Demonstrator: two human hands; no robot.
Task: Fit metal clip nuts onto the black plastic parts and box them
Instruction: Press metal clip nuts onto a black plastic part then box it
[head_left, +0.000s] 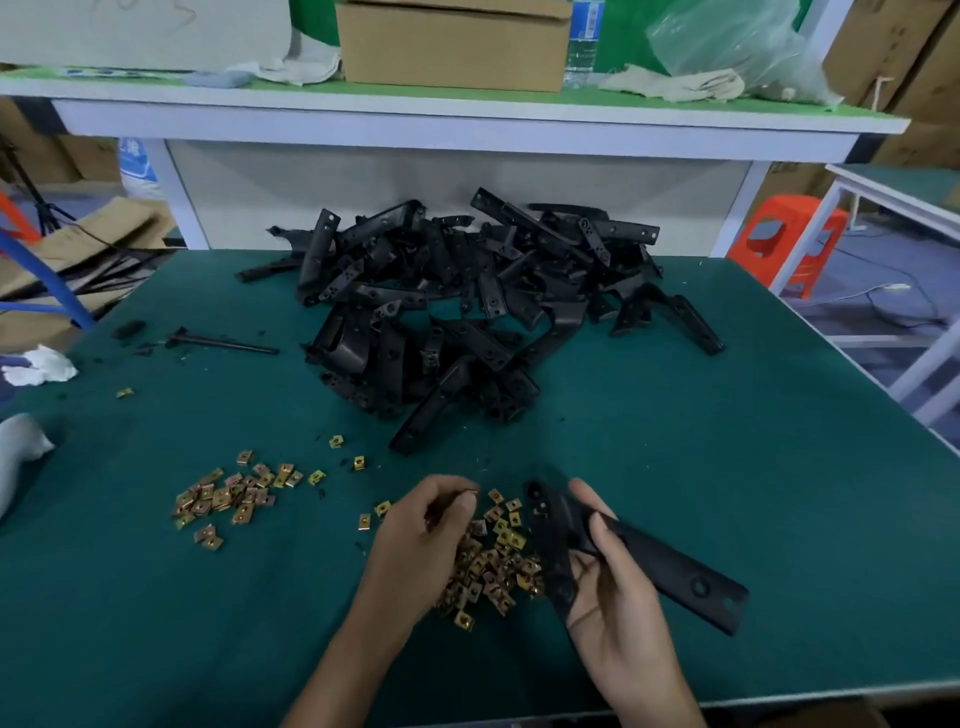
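Nearest the camera, the right hand (618, 587) grips a black plastic part (675, 564), thumb curled over its top and fingers beneath. It is an angled piece with one arm pointing away and the other running out to the right, held just above the green worktop (753, 467). Beside it the left hand (426, 525) is curled, its fingertips pinching what looks like a single clip nut (470, 490) (only a small brassy edge shows). That hand hovers over the nearer pile of clip nuts (498, 564), which lies between the two hands. A second, looser scatter of clip nuts (228, 499) sits further left, with a few strays around it.

In the middle of the worktop is a large heap of black plastic parts (467, 301). Left of the heap lies a thin black rod (223, 343), and a crumpled white tissue (39, 366) sits near the left edge.

Beyond, a raised shelf carries a cardboard box (452, 44), a water bottle (584, 41), a rag (670, 85) and a clear plastic bag (737, 47).
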